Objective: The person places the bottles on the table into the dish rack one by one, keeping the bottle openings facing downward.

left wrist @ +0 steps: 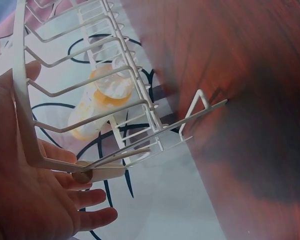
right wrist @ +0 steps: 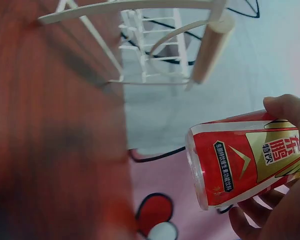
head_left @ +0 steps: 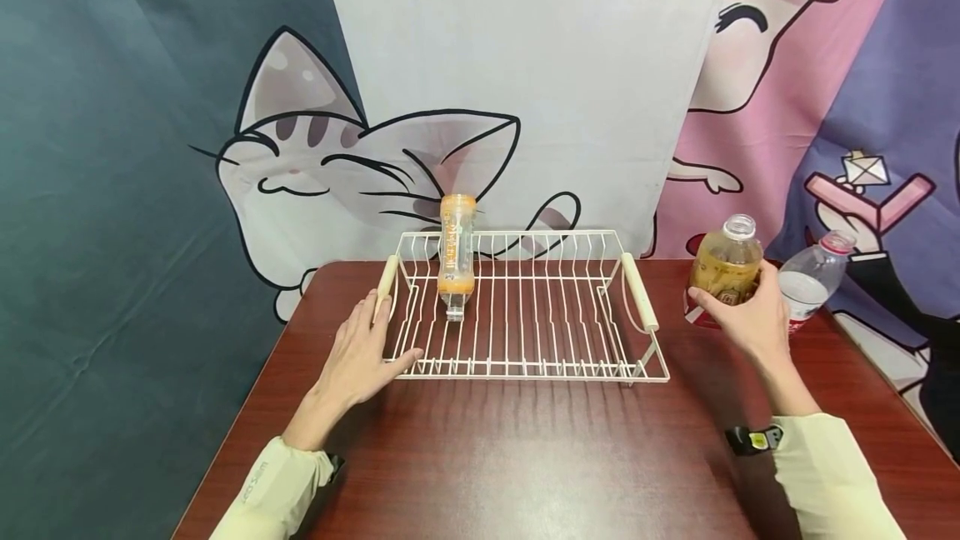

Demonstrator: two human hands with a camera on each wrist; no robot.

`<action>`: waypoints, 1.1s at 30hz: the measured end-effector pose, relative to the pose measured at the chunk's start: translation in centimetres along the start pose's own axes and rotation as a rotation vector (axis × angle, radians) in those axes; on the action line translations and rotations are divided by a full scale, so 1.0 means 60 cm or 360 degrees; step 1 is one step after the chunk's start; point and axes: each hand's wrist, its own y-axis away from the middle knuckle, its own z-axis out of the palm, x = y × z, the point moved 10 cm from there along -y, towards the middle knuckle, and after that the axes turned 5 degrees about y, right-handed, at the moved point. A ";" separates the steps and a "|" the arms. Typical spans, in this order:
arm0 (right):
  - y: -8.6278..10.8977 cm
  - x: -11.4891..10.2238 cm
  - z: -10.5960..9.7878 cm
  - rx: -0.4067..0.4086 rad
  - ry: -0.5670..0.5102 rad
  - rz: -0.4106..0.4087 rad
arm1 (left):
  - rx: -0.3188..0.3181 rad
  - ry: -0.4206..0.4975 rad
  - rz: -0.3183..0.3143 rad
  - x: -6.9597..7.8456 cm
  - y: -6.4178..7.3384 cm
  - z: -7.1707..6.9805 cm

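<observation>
My right hand (head_left: 750,315) grips a plastic bottle (head_left: 724,273) with a gold and red label, its thumb on the near side. The red lower half of this bottle (right wrist: 230,165) shows in the right wrist view, base clear of the tabletop. My left hand (head_left: 357,357) rests at the left front corner of a white wire dish rack (head_left: 525,371). Its fairly straight fingers lie along the pale left handle (head_left: 386,282), its thumb over the front rail. Inside the rack, a clear bottle with orange bands (head_left: 456,252) stands neck down, leaning in the wires.
Behind my right hand stands another clear bottle (head_left: 813,277) with a red ring at its neck. The rack's right handle (head_left: 639,294) lies between the rack and the gripped bottle. A cartoon-printed cloth (head_left: 525,48) hangs behind the dark red table (head_left: 525,457).
</observation>
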 end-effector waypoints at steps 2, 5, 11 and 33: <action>-0.003 -0.016 -0.004 -0.0002 0.0007 -0.0036 | -0.0003 -0.0003 0.0007 0.003 -0.002 -0.002; -0.007 -0.040 -0.009 0.0004 0.0019 -0.0100 | 0.0002 -0.0010 0.0034 0.010 -0.006 -0.006; -0.007 -0.108 -0.016 0.0050 0.0045 -0.0292 | 0.0016 -0.0031 0.0103 0.035 -0.020 -0.020; 0.046 -0.290 0.088 -0.0152 0.0050 -0.0907 | 0.0237 -0.0094 0.0622 0.220 -0.077 -0.067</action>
